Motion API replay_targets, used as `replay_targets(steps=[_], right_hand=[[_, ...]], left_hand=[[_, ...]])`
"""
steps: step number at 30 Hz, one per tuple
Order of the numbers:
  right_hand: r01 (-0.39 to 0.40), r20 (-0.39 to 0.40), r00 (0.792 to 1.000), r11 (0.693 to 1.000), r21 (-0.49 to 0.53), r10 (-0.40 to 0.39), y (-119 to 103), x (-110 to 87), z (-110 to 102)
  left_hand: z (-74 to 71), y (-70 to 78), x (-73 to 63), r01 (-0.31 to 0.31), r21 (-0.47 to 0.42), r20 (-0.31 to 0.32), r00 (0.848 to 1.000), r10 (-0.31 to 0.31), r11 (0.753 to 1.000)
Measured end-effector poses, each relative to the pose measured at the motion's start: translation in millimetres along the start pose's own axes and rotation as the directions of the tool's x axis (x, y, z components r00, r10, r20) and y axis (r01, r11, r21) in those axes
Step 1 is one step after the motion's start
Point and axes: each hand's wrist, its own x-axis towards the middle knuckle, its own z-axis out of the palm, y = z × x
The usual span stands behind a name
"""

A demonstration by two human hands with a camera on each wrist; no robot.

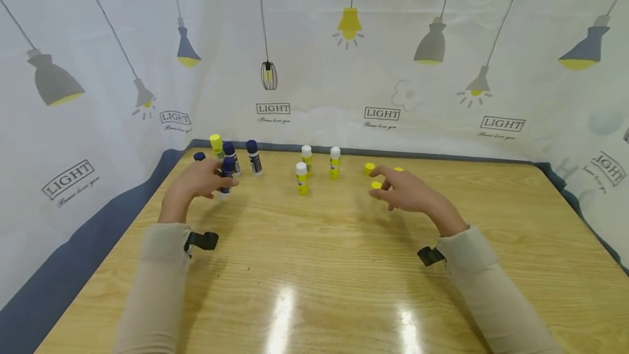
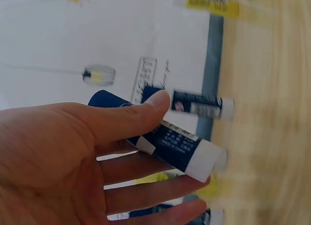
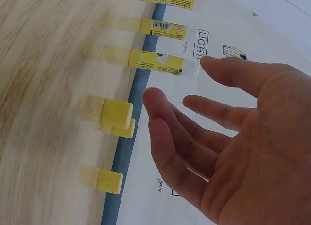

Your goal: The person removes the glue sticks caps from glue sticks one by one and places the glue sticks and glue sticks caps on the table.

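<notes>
In the head view, my left hand (image 1: pixel 195 180) holds a glue stick with a dark blue cap (image 1: pixel 228 166). The left wrist view shows the thumb pressed on this glue stick (image 2: pixel 167 142), its white base pointing away from the palm. Close around that hand are other blue-capped glue sticks (image 1: pixel 254 159) and a yellow-topped one (image 1: pixel 216 143). My right hand (image 1: pixel 408 190), holding nothing, hovers by short yellow cylinders like caps (image 3: pixel 116 113). Its fingers bend loosely in the right wrist view, apart from these cylinders.
Several yellow glue sticks with white caps (image 1: pixel 302 179) stand upright near the back middle of the wooden table (image 1: pixel 314 255). A white cloth printed with lamps (image 1: pixel 324 70) rises behind the table's back edge and along its sides.
</notes>
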Motion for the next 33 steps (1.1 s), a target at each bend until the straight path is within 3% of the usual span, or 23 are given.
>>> replay_targets(steps=[8,15,22,28,33], right_hand=[[0.022,0.007,1.000,1.000,0.013,-0.022,-0.8,-1.3,0.9],[0.052,0.008,0.999,0.999,0.014,-0.052,-8.9,-4.6,0.0],[0.076,0.021,0.997,0.997,0.016,-0.077,-15.2,-8.0,-4.7],[0.105,0.099,0.988,0.988,0.111,-0.116,-21.9,-13.3,-8.3],[0.158,0.082,0.983,0.982,0.106,-0.167,-23.9,-18.9,-16.7]], left_hand=[[12.4,38.2,-0.4,-0.124,0.116,-0.068,0.989,0.132,0.985],[38.5,75.8,-2.0,-0.237,0.113,-0.075,0.966,0.246,0.965],[70.9,116.9,-1.8,-0.353,0.096,-0.121,0.924,0.363,0.931],[101.3,141.9,5.8,-0.448,0.042,-0.150,0.881,0.449,0.893],[120.0,158.6,10.2,-0.505,-0.010,-0.151,0.854,0.498,0.863]])
